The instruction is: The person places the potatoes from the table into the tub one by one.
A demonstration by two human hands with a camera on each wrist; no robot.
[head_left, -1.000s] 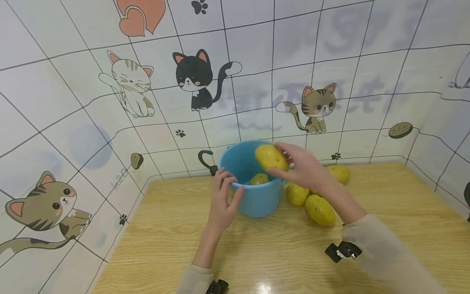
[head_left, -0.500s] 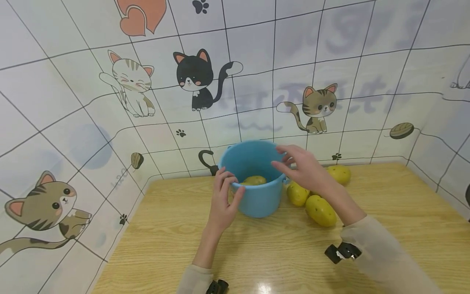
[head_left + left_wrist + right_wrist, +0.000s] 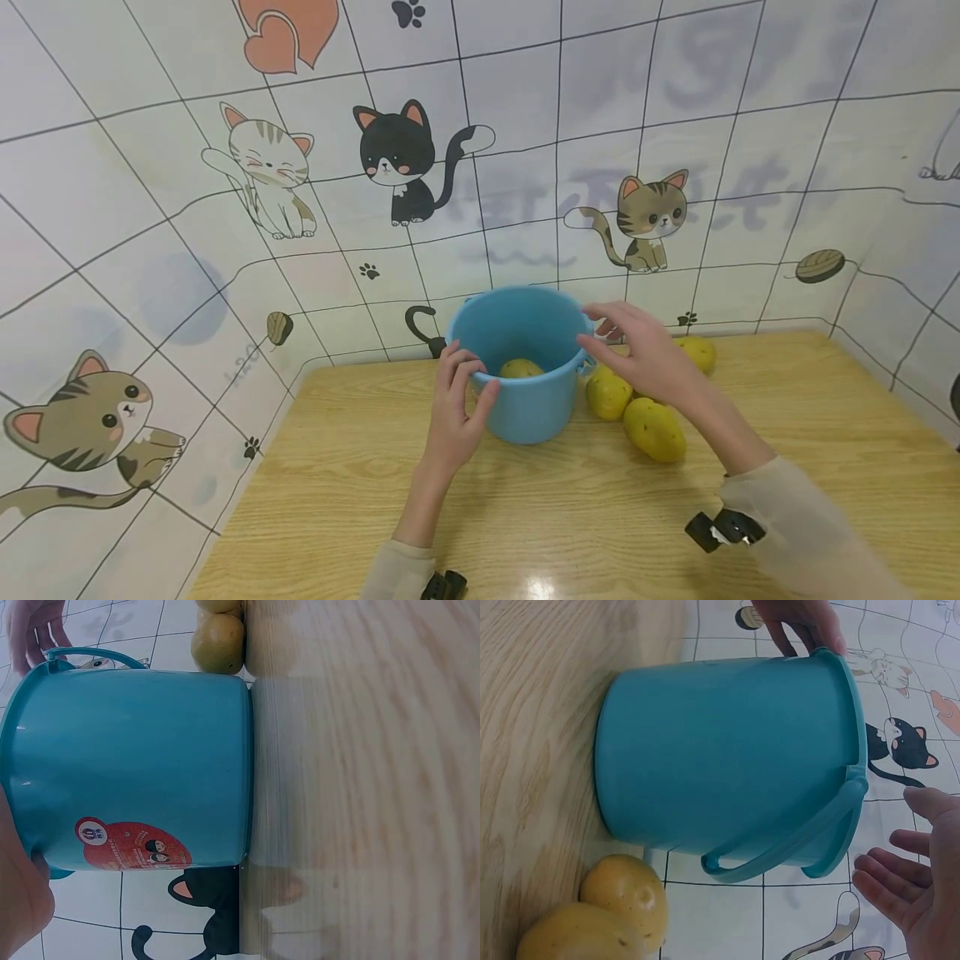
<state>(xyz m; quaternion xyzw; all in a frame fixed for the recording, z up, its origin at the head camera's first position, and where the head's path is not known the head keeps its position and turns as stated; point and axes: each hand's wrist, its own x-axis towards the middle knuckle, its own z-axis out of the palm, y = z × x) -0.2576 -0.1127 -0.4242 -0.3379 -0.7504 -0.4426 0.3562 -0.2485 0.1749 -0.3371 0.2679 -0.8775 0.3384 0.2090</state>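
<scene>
A blue plastic bucket (image 3: 531,412) stands upright on the wooden table, with a yellow potato (image 3: 520,368) showing inside it. My left hand (image 3: 452,417) grips the bucket's rim at the near left, fingers and thumb bent at the edge. At the right rim, my right hand (image 3: 641,350) holds nothing; its fingers are spread and loosely bent. In the right wrist view the fingers (image 3: 889,874) are apart from the bucket's mouth. The bucket's handle (image 3: 795,840) hangs down along its side.
Right of the bucket lie several more potatoes, among them a round potato (image 3: 608,395) close to its wall, a longer potato (image 3: 655,429) in front and another potato (image 3: 697,354) behind my right wrist. A cat-patterned wall (image 3: 517,225) rises behind the table (image 3: 360,475).
My right hand let go of a potato, which dropped into the bucket, and then drew back to the right past the rim. The left hand has stayed on the bucket.
</scene>
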